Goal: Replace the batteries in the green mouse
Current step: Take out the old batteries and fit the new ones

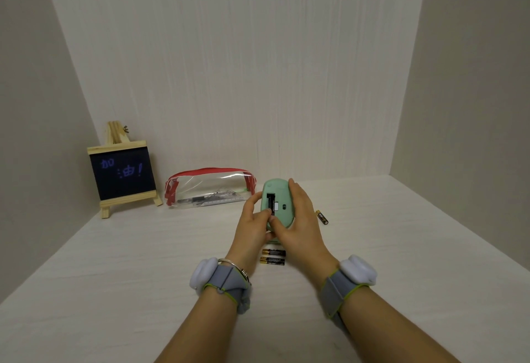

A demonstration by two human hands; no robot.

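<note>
While my left hand (253, 219) pinches at the open battery bay, fingers together on something I can't make out, the green mouse (276, 205) sits belly-up above the table, clamped by my right hand (298, 216). I judge a battery swap is underway; next needs seating, with two batteries (273, 257) below and one battery (322, 217) right.

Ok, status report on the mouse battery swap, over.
Both hands, left and right, hold the green mouse belly-up, compartment open. Two batteries on table beneath, one battery right. Nothing in the way.
</note>
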